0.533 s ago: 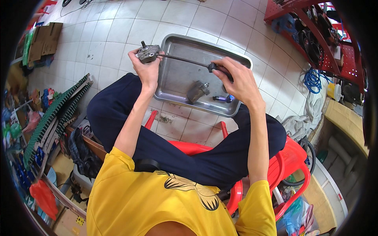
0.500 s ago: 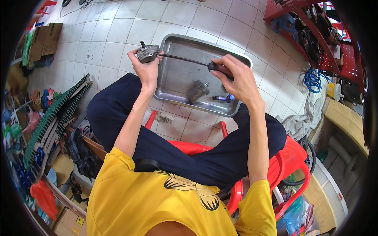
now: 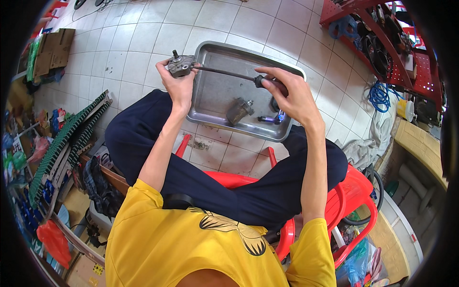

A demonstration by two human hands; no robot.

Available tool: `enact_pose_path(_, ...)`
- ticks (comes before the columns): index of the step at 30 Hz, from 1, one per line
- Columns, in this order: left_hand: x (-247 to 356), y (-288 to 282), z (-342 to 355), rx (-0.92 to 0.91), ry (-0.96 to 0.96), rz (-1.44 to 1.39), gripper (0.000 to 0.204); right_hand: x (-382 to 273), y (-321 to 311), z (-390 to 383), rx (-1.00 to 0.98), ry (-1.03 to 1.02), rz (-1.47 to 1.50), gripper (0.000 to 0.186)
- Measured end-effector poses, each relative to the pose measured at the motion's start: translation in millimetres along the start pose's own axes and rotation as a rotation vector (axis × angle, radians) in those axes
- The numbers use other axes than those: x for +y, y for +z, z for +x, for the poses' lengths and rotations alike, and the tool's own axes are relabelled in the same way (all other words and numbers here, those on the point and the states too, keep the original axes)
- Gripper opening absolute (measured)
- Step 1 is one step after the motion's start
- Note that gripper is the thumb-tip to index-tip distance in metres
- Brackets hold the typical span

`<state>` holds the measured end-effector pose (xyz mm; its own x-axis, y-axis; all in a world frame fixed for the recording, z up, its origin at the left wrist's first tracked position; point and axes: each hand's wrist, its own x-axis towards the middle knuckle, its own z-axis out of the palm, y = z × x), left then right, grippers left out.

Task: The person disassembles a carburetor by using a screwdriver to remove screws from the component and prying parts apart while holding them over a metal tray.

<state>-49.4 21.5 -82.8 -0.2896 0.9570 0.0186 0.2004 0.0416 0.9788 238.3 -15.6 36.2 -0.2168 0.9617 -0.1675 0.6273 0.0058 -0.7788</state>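
Note:
My left hand [image 3: 178, 87] is closed around a grey metal housing [image 3: 180, 68] with an upright threaded stud. A thin dark rod [image 3: 224, 71] runs from the housing's right side to a black handle [image 3: 259, 81] gripped by my right hand [image 3: 292, 95], apparently a screwdriver, whose tip is hidden at the housing. Below them is a steel tray [image 3: 249, 51], where a dull metal cylinder [image 3: 237, 111] with a fitting lies beside a small purple-blue and silver part [image 3: 269, 119] and a dark piece partly hidden by my right hand.
My crossed legs [image 3: 134, 129] rest on red plastic chairs [image 3: 351, 191]. A red perforated rack [image 3: 425, 76] and coiled blue hose [image 3: 378, 98] are at right. Cardboard [image 3: 60, 48], green striped panels [image 3: 67, 143] and assorted clutter line the left.
My right hand has shifted slightly right, its index finger lifting and stretching out over the black handle. My left hand and the housing have barely moved.

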Motion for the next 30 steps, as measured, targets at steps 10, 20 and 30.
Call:
enact_pose_path(10, -7.1, -1.3, -0.6, 0.030, -0.050, -0.031, 0.061, 10.4, 5.7, 3.5, 0.169, -0.093, 0.026, 0.029)
enact_pose_path(20, 2.5, 0.3, -0.4, 0.013, -0.082, -0.151, 0.057, 11.3, 8.6, 1.8, 0.078, 0.010, 0.111, 0.030)
enact_pose_path(30, 1.8, 0.3, -0.4, 0.009, -0.094, -0.149, 0.053, 4.1, 1.1, 4.5, 0.103, 0.121, 0.318, 0.040)
